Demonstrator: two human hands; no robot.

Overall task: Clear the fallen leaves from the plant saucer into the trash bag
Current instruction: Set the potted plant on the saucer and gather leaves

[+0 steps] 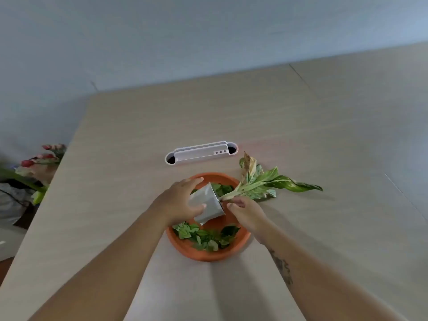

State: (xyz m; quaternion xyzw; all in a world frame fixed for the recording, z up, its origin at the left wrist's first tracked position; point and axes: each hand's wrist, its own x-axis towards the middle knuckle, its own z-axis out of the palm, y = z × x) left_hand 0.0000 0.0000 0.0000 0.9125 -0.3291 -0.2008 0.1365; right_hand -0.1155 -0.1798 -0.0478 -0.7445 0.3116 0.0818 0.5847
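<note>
An orange plant saucer [240, 245] rests on the beige table, with several loose green leaves [205, 235] along its near side. A grey pot [209, 206] lies tipped over the saucer, its mouth pointing right. The variegated plant [259, 184] sticks out of it over the table. My left hand [179, 201] grips the pot's body from the left. My right hand [245, 210] sits at the pot's rim, fingers pinched around the base of the plant's stems. No trash bag is in view.
A white cable-port cover [201, 154] is set into the table behind the saucer. Off the table's left edge stand flowers with red buds [44, 158] and a dark object [14, 205] on the floor. A grey wall rises behind.
</note>
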